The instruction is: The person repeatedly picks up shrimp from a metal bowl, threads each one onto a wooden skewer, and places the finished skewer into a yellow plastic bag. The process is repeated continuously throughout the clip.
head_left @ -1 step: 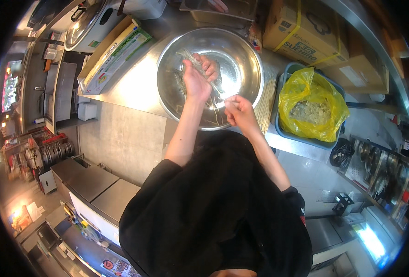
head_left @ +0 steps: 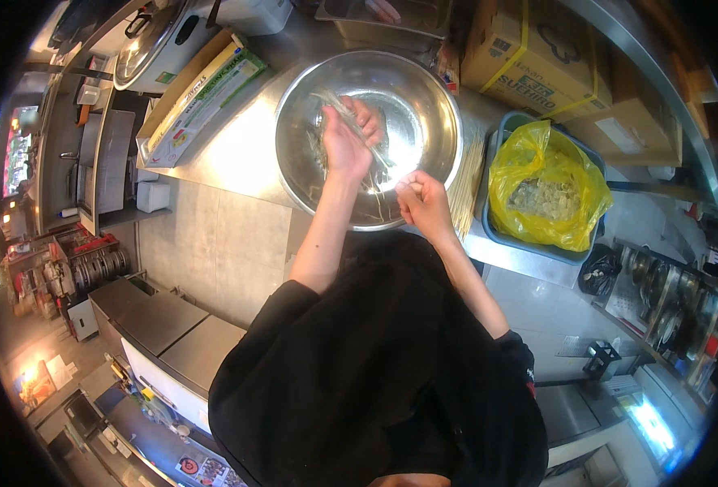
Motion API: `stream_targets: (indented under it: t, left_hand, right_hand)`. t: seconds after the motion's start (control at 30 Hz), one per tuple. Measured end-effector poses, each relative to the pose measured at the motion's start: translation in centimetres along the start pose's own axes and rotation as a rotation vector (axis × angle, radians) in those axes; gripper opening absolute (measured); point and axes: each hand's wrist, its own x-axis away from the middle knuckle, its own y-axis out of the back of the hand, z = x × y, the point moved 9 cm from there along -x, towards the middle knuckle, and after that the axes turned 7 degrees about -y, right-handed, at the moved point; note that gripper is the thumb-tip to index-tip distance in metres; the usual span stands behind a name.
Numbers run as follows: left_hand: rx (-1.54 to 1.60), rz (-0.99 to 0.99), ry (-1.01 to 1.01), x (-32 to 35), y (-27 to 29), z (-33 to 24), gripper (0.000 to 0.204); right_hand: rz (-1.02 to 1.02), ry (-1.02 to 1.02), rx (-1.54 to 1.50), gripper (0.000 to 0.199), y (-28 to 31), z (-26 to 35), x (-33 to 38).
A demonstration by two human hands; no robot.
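My left hand (head_left: 351, 140) is above a wide steel bowl (head_left: 428, 93), its fingers wrapped round a pale grey raw shrimp (head_left: 381, 156). One end of the shrimp sticks out past my fingertips, the other slants toward my right hand. My right hand (head_left: 422, 201) is at the bowl's near right rim, thumb and fingers pinched together close to that lower end. Whatever lies in the pinch is too small to make out. More greyish shrimp (head_left: 313, 146) lie in the bowl, partly behind my left hand, and thin feelers (head_left: 379, 204) trail near its front wall.
Thin wooden skewers (head_left: 470, 183) lie along the bowl's right side. Beyond them stands a blue tub (head_left: 503, 134) lined with a yellow bag (head_left: 509, 166) holding pale translucent lumps. Cardboard boxes (head_left: 537, 61) are at back right, a steel pan (head_left: 383, 31) behind, a long carton (head_left: 201, 101) left.
My right hand has shifted slightly down and away from the shrimp's lower end. My left hand keeps its place and its hold.
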Motion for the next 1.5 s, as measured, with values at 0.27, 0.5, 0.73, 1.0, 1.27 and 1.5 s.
stream_targets:
  t: [0.27, 0.5, 0.73, 1.0, 1.27, 1.5]
  left_hand:
    - [0.036, 0.008, 0.045, 0.5, -0.3, 1.6, 0.039]
    - [0.021, 0.021, 0.065, 0.5, 0.5, 2.4, 0.038]
    - [-0.721, -0.175, 0.132, -1.7, 10.5, 0.3, 0.034]
    - [-1.580, 0.100, -0.448, -0.8, -0.5, 3.9, 0.038]
    - [-1.398, 1.211, 0.092, 8.7, -17.7, 29.2, 0.018]
    - [-2.538, 1.281, 0.056, 3.3, -6.0, 39.4, 0.019]
  right_hand:
    - [-0.037, -0.097, -0.137, 0.016, 0.3, -1.1, -1.4]
    - [-0.019, -0.220, -0.222, 0.019, -0.1, -1.3, -1.8]
    - [-0.235, -0.109, 0.266, 0.020, 7.0, -3.0, 2.4]
    - [-0.588, -0.159, 1.036, 0.016, 13.7, -11.8, -1.1]
    - [-0.468, -0.016, 1.053, 0.041, 13.8, -11.7, -2.6]
    - [-0.654, 0.200, 0.829, 0.043, 14.6, -12.3, -2.4]
